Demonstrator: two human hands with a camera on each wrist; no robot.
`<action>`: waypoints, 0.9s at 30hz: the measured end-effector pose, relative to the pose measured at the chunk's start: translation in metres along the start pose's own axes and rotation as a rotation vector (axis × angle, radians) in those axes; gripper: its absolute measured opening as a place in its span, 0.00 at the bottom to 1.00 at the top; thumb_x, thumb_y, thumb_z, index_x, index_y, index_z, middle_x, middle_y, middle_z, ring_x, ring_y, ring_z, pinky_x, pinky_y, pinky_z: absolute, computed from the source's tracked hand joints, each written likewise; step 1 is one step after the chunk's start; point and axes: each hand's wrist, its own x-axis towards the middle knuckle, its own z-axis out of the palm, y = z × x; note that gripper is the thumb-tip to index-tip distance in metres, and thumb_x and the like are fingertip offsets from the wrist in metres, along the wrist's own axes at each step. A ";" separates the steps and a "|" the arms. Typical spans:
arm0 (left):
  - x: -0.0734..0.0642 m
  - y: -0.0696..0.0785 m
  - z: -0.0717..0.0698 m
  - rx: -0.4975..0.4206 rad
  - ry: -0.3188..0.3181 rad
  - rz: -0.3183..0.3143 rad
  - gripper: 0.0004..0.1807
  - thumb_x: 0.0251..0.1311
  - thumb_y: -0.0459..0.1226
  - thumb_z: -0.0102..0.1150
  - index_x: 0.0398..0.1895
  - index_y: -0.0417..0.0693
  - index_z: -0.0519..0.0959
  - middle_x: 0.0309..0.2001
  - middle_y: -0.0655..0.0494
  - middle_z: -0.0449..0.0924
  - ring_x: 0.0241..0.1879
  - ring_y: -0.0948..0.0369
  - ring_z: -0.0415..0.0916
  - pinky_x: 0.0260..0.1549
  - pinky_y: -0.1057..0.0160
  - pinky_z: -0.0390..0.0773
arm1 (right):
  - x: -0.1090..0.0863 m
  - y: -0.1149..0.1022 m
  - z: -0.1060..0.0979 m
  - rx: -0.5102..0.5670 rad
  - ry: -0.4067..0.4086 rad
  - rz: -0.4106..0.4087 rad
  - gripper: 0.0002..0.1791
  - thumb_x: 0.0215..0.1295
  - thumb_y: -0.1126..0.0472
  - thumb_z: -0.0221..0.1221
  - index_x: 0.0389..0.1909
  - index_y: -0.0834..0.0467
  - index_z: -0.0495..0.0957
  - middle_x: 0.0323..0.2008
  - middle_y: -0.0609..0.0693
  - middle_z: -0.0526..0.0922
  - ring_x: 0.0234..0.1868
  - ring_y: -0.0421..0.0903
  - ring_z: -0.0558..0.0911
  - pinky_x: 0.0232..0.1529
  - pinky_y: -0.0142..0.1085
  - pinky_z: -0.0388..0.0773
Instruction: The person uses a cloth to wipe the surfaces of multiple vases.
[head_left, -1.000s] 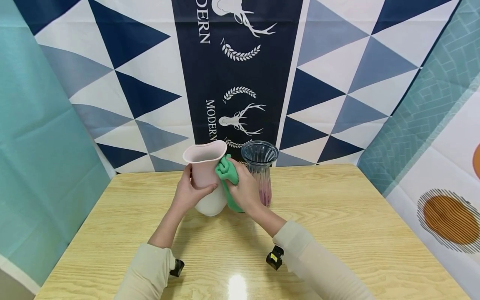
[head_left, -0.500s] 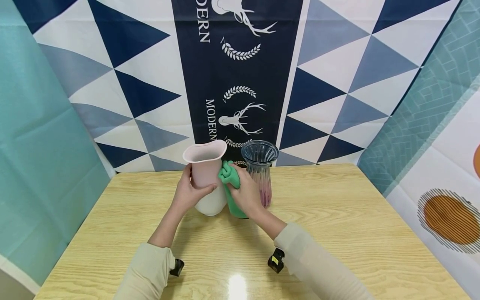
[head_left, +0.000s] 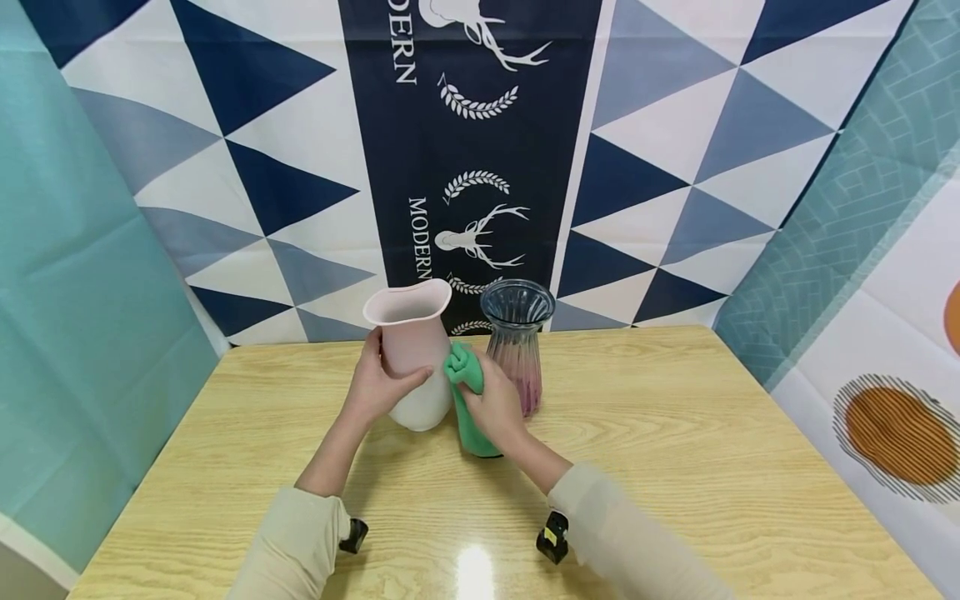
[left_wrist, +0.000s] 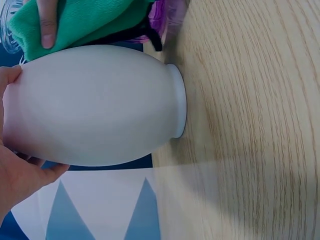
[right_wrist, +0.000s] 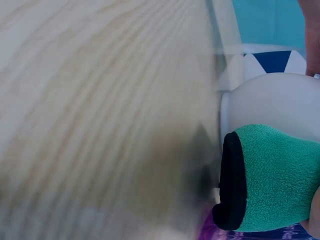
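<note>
Clock directions here are read in the head view, with twelve at the patterned fabric backdrop (head_left: 480, 133). The wavy-rimmed, pink-to-white vase (head_left: 414, 346) appears to stand on its narrow foot on the wood-grain table (head_left: 660, 475), left of the middle and near the far edge. The left hand (head_left: 381, 385) grasps it from about eight o'clock, thumb across the front and the other fingers wrapped behind, their tips partly hidden. The right hand (head_left: 495, 402) clutches a bunched green microfibre cloth (head_left: 474, 429) at the vase's four o'clock, touching its flank or just beside it. At three o'clock, close behind that hand, stands a ribbed blue-to-pink glass vase (head_left: 519, 362); whether the knuckles touch it cannot be told. That glass looks the likeliest casualty: an outward swing of the hand or wrist toward three could knock it over. A hard push of the cloth toward nine could tip the pale vase about its small foot, should the left hand's hold loosen on a surface that looks smooth. The cloth's loose black-edged end, hanging low at five, might also snag between the two bases and drag one against the other.
</note>
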 end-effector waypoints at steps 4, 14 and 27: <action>-0.001 0.001 0.003 0.000 0.032 0.001 0.51 0.43 0.43 0.74 0.69 0.50 0.53 0.63 0.48 0.61 0.58 0.50 0.67 0.56 0.47 0.70 | -0.007 0.006 0.003 -0.003 -0.019 0.015 0.28 0.58 0.61 0.63 0.61 0.57 0.69 0.55 0.57 0.77 0.55 0.54 0.77 0.54 0.50 0.74; -0.002 0.008 0.012 0.098 0.164 -0.011 0.54 0.38 0.48 0.76 0.68 0.45 0.55 0.59 0.43 0.59 0.56 0.50 0.65 0.55 0.49 0.71 | -0.010 0.008 0.002 -0.023 -0.087 0.072 0.27 0.60 0.58 0.62 0.60 0.56 0.70 0.53 0.58 0.79 0.52 0.55 0.78 0.52 0.50 0.75; -0.002 0.012 0.011 0.110 0.158 -0.022 0.52 0.39 0.46 0.76 0.67 0.43 0.57 0.60 0.42 0.62 0.55 0.48 0.67 0.54 0.48 0.71 | -0.004 0.000 -0.009 0.007 -0.058 0.053 0.25 0.59 0.61 0.62 0.58 0.56 0.71 0.51 0.55 0.80 0.50 0.52 0.79 0.51 0.48 0.76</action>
